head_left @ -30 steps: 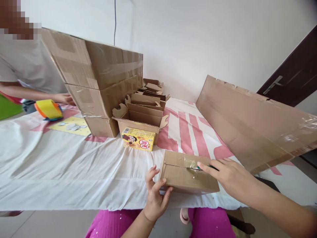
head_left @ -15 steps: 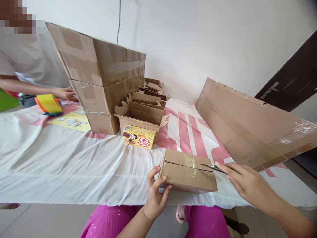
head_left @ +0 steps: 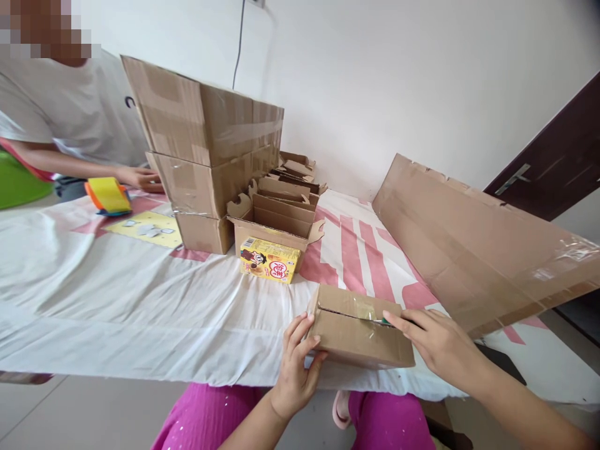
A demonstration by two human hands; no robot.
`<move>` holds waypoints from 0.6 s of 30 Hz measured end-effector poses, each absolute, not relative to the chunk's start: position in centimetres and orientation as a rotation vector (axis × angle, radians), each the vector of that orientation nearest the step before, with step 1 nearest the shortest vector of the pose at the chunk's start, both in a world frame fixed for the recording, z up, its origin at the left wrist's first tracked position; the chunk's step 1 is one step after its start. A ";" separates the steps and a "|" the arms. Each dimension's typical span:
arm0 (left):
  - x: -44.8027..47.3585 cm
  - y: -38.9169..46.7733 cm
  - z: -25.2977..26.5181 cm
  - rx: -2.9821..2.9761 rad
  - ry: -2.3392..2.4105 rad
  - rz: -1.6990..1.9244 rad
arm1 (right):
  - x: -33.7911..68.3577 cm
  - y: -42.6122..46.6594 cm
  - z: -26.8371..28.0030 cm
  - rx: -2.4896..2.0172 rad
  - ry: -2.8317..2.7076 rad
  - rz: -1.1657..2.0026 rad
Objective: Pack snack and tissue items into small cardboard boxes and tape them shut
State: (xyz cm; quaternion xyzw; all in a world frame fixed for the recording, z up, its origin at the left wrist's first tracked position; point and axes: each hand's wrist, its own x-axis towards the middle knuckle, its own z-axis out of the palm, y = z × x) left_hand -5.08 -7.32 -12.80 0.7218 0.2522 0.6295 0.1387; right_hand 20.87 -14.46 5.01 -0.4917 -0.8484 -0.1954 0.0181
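Observation:
A small brown cardboard box lies near the table's front edge, its top seam crossed by clear tape. My left hand grips the box's left end, fingers on the end and top edge, thumb low on the front. In my right hand is a small knife with a green handle. Its blade lies along the seam at the tape; how deep it goes I cannot tell. Behind the box stands a yellow printed carton, leaning by an open cardboard box.
Stacked taped boxes rise at the left. More open boxes line up behind. A large cardboard sheet stands at the right. A co-worker's hand is beside the stack, near a yellow-and-orange item.
My right hand and the knife have moved left along the seam, bringing the blade to the tape. My left hand still grips the box. The view has shifted slightly left.

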 end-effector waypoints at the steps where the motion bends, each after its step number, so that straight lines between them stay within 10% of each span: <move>1: -5.1 -7.3 -12.8 2.088 0.728 1.821 | 20.4 -14.2 5.0 -1.522 -2.648 -0.610; 11: -5.3 -7.2 -12.3 2.143 0.828 1.827 | 23.6 -16.2 7.0 -1.740 -2.681 -0.791; 18: -5.2 -8.2 -12.2 2.128 0.724 1.821 | 28.2 -18.2 3.9 -1.978 -2.025 -0.285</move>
